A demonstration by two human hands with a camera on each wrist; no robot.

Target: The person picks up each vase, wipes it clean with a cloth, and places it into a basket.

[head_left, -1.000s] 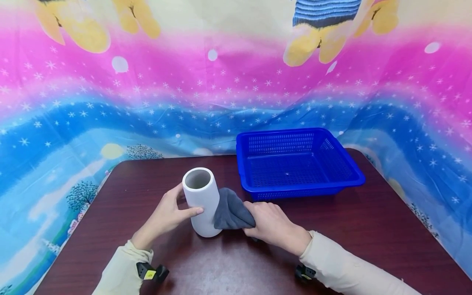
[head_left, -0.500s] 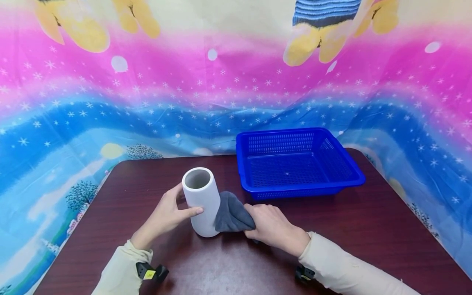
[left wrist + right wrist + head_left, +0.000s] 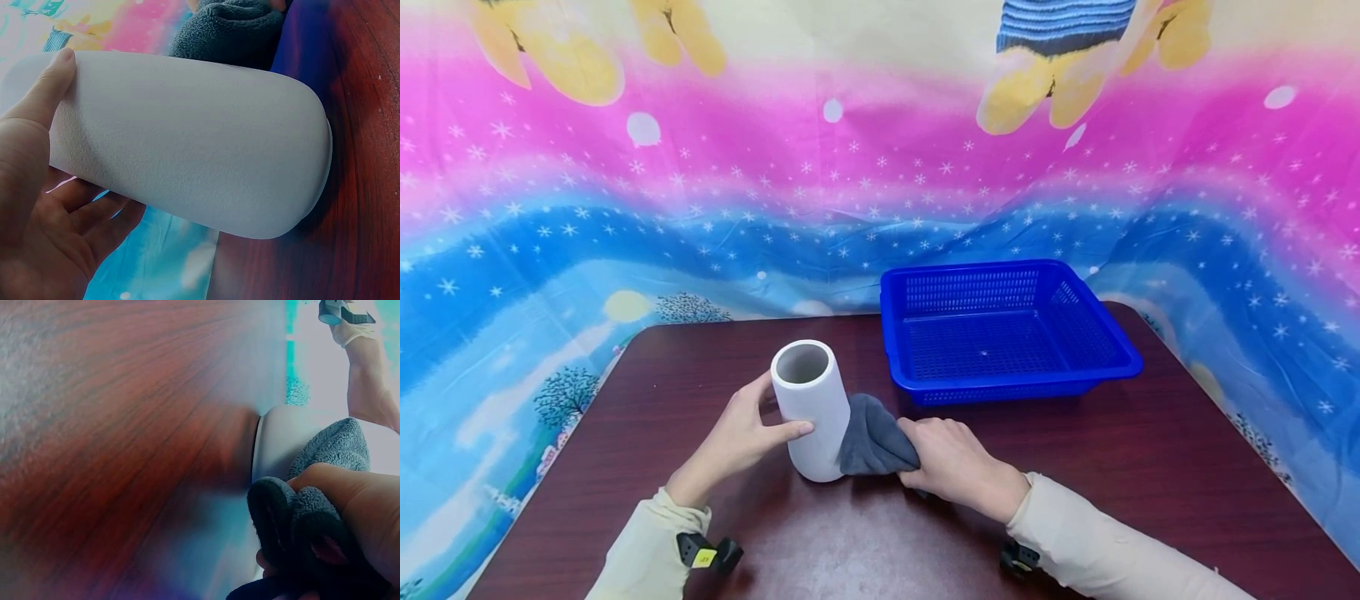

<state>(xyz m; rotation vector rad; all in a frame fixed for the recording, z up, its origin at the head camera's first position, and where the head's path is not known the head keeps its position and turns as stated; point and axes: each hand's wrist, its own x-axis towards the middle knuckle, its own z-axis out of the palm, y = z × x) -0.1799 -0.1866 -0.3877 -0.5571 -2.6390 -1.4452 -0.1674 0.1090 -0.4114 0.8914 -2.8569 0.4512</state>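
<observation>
Left hand [image 3: 741, 437] wrapped around white vase [image 3: 810, 408], upright on table [image 3: 1150, 475]. Right hand [image 3: 955, 462] clutching grey cloth [image 3: 871, 440], pressed against vase's lower right side. Blue basket [image 3: 1007, 329] beyond right hand.

Looked like a makeshift recording setup, not a real room: a cartoon snowflake sheet [image 3: 625, 208] hung behind a small dark wooden table [image 3: 1150, 467].

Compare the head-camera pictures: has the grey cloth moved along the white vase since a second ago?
Yes. The grey cloth has slid down the white vase, toward the table, pressed by the right hand; the vase stands where it was.
</observation>
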